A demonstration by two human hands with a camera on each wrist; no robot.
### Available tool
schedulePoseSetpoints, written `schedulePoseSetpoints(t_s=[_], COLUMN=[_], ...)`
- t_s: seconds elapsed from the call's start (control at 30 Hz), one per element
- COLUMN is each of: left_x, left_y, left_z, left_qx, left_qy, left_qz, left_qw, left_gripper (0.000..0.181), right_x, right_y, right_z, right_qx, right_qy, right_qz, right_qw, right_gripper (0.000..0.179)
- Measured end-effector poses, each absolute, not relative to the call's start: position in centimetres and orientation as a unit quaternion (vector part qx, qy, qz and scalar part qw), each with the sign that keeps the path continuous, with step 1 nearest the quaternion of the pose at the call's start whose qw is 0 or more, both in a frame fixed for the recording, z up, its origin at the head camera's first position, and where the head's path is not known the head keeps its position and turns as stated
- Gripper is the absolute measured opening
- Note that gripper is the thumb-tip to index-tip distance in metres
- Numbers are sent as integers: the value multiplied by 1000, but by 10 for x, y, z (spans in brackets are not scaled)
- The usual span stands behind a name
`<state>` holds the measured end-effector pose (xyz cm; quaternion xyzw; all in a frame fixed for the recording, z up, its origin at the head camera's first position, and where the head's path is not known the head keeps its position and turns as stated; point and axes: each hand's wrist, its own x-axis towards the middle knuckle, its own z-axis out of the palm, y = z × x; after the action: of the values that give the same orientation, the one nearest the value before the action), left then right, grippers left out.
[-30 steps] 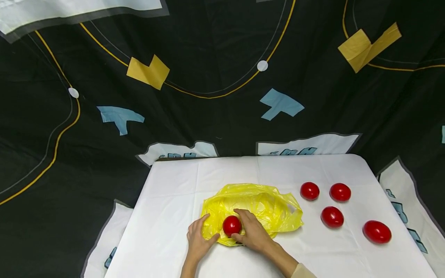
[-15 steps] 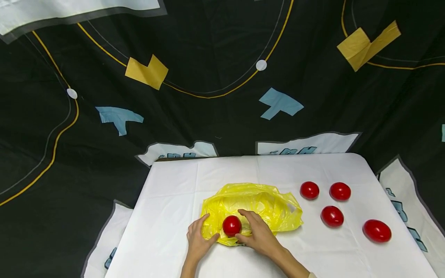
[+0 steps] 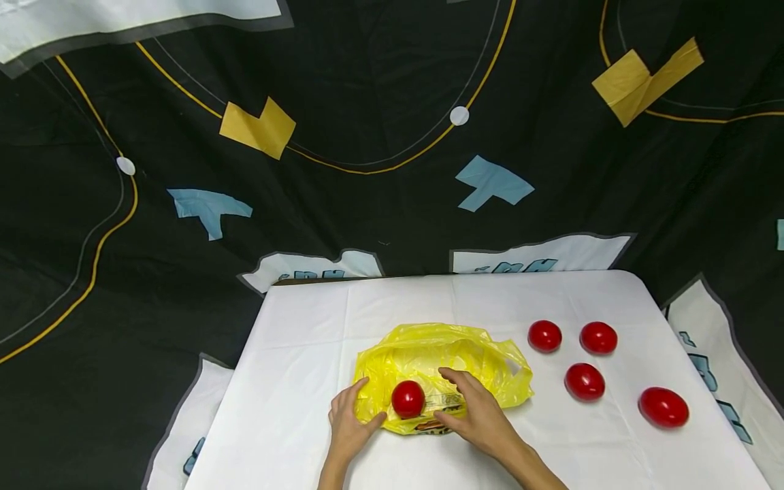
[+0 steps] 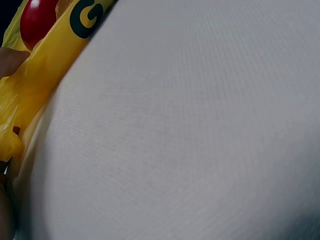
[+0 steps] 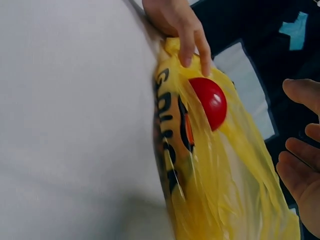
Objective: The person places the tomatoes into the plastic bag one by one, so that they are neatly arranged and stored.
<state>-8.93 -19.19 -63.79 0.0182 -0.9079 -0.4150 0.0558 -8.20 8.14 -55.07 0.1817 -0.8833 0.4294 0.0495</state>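
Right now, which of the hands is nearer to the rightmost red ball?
The right hand. It is at the bag, to the left of the rightmost red ball; the left hand is farther left, at the bag's left end.

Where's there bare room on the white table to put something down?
The white table is bare left of the yellow bag, behind it to the far edge, and between the right forearm and rightmost loose red ball. Crowded: between left hand and right hand, around the bagged ball, and among the four loose balls.
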Motion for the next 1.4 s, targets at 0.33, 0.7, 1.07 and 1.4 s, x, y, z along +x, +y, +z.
schedulePoseSetpoints(t_s=[0.33, 0.7, 1.07, 1.4], left_x=[-89, -90, -90, -90], left_y=[-192, -192, -192, -192], left_z=[-640, -641, -641, -643], left_qx=[15, 16, 9, 11], left_qy=[-909, -909, -906, -906], left_qz=[-413, -412, -417, -418], left_qw=[59, 61, 69, 66], left_gripper=[74, 74, 75, 75], right_x=[-74, -68, -53, -39], right_y=[105, 134, 175, 222], right_z=[-543, -534, -541, -541], right_qx=[139, 93, 26, -82], right_qy=[-887, -895, -904, -921], right_qz=[432, 425, 397, 364], right_qw=[87, 103, 156, 108], right_gripper=[68, 67, 68, 70])
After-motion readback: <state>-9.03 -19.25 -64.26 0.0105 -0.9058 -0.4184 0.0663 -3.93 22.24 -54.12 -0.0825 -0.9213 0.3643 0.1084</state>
